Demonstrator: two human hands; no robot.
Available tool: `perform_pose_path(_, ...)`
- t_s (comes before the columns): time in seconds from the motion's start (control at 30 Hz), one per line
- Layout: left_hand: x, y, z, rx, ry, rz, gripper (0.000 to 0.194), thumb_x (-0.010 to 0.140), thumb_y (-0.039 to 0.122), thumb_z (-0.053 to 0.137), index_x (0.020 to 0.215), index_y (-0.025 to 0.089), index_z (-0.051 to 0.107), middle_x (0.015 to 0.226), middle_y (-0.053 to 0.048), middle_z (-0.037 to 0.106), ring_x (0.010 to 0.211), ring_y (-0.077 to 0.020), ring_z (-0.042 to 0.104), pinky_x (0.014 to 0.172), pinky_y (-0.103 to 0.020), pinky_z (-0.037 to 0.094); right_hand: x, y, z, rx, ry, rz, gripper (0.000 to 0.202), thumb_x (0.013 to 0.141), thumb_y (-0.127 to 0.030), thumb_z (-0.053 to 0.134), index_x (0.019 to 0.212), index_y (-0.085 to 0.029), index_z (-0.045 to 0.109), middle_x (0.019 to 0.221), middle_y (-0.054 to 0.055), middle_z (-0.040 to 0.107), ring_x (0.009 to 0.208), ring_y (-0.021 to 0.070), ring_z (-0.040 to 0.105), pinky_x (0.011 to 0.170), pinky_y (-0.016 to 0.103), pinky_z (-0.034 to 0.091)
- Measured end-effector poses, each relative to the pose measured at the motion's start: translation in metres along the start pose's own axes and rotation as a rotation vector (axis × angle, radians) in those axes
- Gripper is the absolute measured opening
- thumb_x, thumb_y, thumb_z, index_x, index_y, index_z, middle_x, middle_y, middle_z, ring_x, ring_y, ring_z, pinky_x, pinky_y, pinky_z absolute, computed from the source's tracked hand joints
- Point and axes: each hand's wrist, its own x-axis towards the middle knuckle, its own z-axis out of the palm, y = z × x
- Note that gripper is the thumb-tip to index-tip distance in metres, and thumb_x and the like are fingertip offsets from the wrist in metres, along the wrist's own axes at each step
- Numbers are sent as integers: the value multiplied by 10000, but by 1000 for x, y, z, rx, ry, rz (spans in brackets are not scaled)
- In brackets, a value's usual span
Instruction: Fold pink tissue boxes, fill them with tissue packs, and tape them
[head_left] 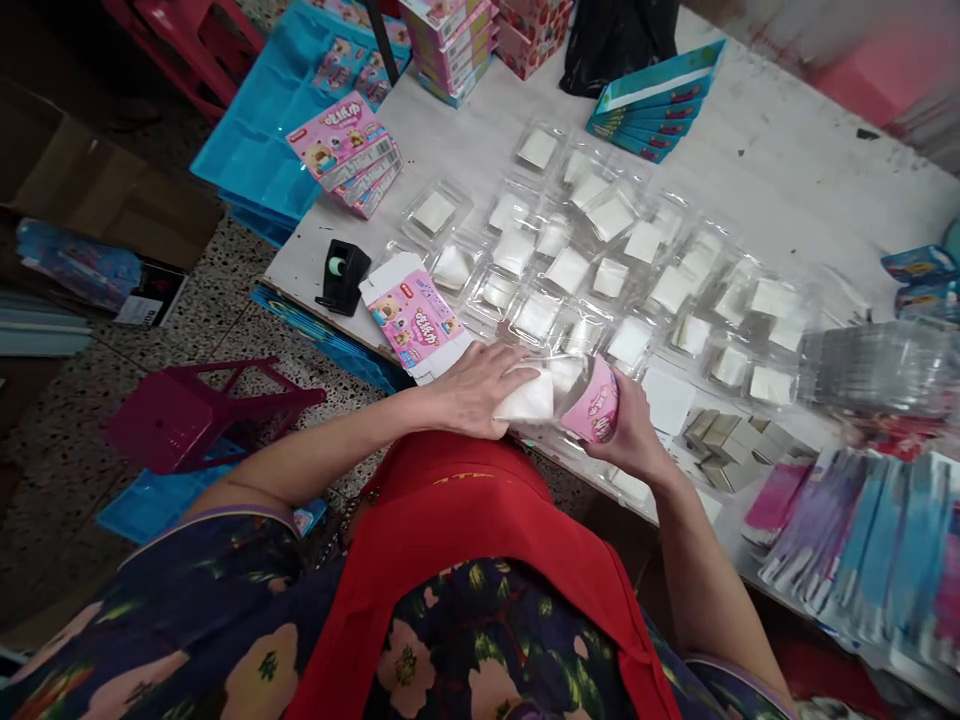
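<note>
Held at the near edge of the counter (795, 150): one clear tray (553, 390) with white squares, gripped from its left side by the left hand (480, 388), the fingers closed in over the rim and resting on the white material; the thumb's placement cannot be told. One pink carton (594, 405), printed, bent into a curve, is clasped in the right hand (628, 428), the fingers wrapped narrowly around it, just beside the tray. One opened carton (417, 322), pink with white flaps, is laid flat near the left hand. One tape dispenser (345, 275), black, is placed at the counter's left edge. Many filled trays (566, 270), clear, each with white squares, are spread in loose rows beyond the hands, some overlapping. One fan of pink cartons (349, 150) is set at the far left, beside stacked blue trays (255, 120). One fan of teal cartons (656, 105) is laid near a black bag (619, 45). To the right, nested clear trays (877, 365) are stacked beyond a row of flat packets (862, 530), pink, purple and blue.
</note>
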Motion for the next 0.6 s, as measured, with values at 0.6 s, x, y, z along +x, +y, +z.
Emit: perform_pose_path(0.6,-30,-24,11,-593,382,226,628,855,627,490,1330,218,522,1324,-132,568,1285,-309,470,1110,-454,328,55,-100,-2,308,-69,-28,1051,542,-386,759,1471,-202,302,1361,150,464,1230,369,455,1020,532,374)
